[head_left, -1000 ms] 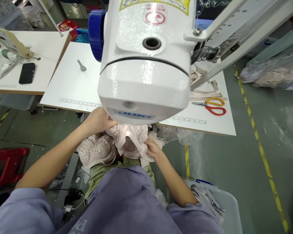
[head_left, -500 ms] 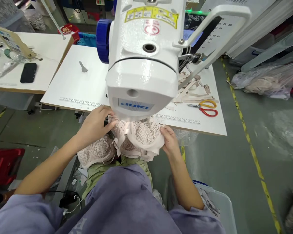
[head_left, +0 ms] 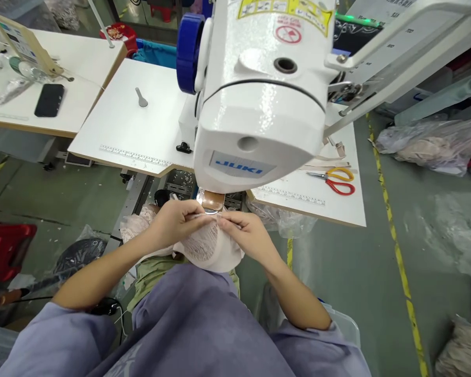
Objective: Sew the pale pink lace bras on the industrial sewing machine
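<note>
My left hand [head_left: 176, 222] and right hand [head_left: 246, 234] each pinch the top edge of the lace cup [head_left: 210, 251], just below the sewing machine [head_left: 259, 115]. The edge runs crosswise between them, both equally near.

Top [head_left: 204, 324]: lavender-grey cloth, loose fit, with faint pale lettering printed low on the front, partly cut off at the picture's edge.
Left sleeve [head_left: 58, 340], right sleeve [head_left: 317, 351]: same cloth, short.
Forearms: bare from sleeve to wrist.
Left hand [head_left: 176, 222], right hand [head_left: 247, 235]: bare.
Lower garment [head_left: 149, 277]: olive green, creased, showing at the lap.
</note>
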Action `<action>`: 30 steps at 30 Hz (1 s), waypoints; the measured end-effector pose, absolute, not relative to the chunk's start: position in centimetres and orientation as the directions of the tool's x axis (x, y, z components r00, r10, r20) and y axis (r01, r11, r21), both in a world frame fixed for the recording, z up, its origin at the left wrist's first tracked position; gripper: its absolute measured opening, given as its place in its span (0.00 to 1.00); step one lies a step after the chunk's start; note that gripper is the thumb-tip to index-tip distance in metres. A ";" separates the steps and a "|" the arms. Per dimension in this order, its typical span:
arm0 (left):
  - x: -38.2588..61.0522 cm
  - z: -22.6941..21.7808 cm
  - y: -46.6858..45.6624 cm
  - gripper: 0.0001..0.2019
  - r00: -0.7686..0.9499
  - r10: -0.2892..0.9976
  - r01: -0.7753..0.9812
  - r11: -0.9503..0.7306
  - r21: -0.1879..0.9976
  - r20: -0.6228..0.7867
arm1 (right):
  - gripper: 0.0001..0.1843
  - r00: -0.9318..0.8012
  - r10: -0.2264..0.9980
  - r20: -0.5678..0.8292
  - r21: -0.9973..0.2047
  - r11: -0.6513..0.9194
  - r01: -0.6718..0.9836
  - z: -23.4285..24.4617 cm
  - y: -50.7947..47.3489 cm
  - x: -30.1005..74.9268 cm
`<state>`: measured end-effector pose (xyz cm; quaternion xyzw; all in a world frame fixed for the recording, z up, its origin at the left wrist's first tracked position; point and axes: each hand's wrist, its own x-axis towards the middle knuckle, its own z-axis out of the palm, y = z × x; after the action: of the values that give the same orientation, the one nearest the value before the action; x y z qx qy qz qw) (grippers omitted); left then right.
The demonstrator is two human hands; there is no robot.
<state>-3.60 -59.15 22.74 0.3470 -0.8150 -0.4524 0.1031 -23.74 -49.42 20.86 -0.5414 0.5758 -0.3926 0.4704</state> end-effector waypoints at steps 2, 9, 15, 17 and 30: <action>-3.8 22.2 -60.1 0.17 -0.662 -0.743 -0.455 0.298 0.839 -0.096 | 0.21 -0.067 -0.990 -0.122 -0.932 0.137 -0.336 20.1 -50.6 -24.0; -5.5 20.8 -61.9 0.06 -0.499 -0.866 -0.487 0.254 0.836 -0.027 | 0.33 -0.101 -0.962 -0.255 -0.937 0.272 -0.219 18.2 -53.2 -24.6; -5.8 19.5 -63.3 0.02 -0.493 -0.863 -0.454 0.363 0.814 0.110 | 0.19 -0.135 -0.979 -0.156 -0.975 0.175 -0.141 17.4 -54.0 -25.3; -5.9 19.3 -63.5 0.02 -0.479 -0.869 -0.472 0.373 0.798 0.123 | 0.19 -0.152 -0.979 -0.139 -0.977 0.161 -0.144 17.4 -54.3 -25.3; -5.7 19.2 -63.6 0.02 -0.499 -0.857 -0.497 0.403 0.768 0.128 | 0.18 -0.189 -0.973 -0.130 -0.973 0.162 -0.165 17.0 -54.2 -25.3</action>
<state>-5.65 -63.59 19.25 0.4258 -0.7952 -0.3421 0.2635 -25.27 -54.23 16.97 -0.4584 0.6208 -0.4570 0.4422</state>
